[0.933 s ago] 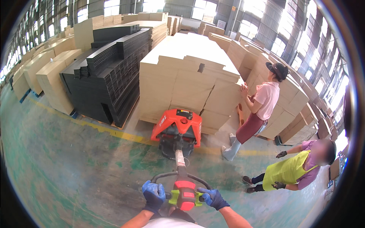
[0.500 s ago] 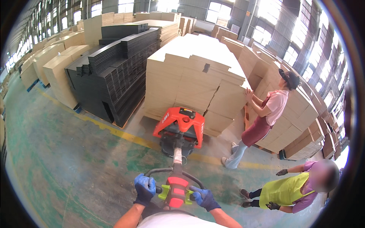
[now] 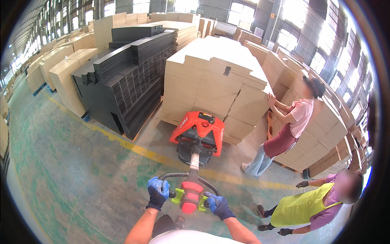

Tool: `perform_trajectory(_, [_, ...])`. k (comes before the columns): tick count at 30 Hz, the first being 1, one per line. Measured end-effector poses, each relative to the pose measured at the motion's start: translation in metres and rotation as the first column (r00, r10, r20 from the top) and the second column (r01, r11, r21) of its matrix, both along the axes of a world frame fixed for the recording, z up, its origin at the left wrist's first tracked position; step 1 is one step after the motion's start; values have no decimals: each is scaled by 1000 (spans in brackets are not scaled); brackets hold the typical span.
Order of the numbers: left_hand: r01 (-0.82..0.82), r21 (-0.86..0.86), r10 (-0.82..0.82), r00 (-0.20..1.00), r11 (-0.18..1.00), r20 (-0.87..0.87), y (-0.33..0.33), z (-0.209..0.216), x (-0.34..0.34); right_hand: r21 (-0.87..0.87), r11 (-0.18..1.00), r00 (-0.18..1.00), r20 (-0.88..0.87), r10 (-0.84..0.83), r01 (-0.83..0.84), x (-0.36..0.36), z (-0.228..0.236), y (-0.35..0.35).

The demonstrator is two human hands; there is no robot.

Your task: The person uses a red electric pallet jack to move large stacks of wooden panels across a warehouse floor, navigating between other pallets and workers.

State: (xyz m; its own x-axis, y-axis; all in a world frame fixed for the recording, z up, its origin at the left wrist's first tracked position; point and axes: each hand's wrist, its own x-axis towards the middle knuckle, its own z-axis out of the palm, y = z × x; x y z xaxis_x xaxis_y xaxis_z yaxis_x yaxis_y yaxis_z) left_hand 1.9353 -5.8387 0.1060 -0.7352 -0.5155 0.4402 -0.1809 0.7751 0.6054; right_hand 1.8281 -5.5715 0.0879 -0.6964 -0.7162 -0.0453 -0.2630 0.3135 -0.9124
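Note:
Both my hands, in blue gloves with dark cuffs, are on the handle (image 3: 190, 197) of a red pallet truck (image 3: 200, 127). My left hand (image 3: 157, 192) is closed round the left grip, and my right hand (image 3: 219, 205) round the right one. Yellow-green levers flank the handle's red middle. Ahead, the truck's body stands against the near end of a tall stack of pale boards (image 3: 203, 87); its forks are hidden. The stack's near face has a long dark gap. At its right side, a person in a maroon apron (image 3: 280, 143) rests both hands on the boards.
A stack of black sheets (image 3: 136, 81) stands close on the left, with pale stacks (image 3: 67, 73) beyond. More board stacks (image 3: 323, 130) line the right. Nearby at right stands a person in a yellow-green apron (image 3: 302, 205). A yellow line (image 3: 154, 153) crosses the green floor.
The stacks and truck body have shifted slightly right in view. The handle sits a little higher, and a foot now shows below it. My hands keep their hold.

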Motion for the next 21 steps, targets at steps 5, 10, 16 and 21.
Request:
perform_trajectory(5, [38, -2, -38, 999, 999, -7, -8, 2, -23, 33, 999, 999, -29, 12, -11, -19, -11, -5])
perform_trajectory(10, [64, -26, -64, 998, 998, -8, -20, -8, -46, 73, 997, 997, -60, 43, -39, -41, 1, -11])
perform_trajectory(16, [109, -28, -110, 994, 994, -14, -29, -15, -68, 70, 997, 982, -188, -15, 29, -58, -8, -17])
perform_trajectory(21, [156, 25, -156, 988, 987, 11, -32, -13, -84, 27, 998, 994, -93, -48, 51, -73, 2, -21])
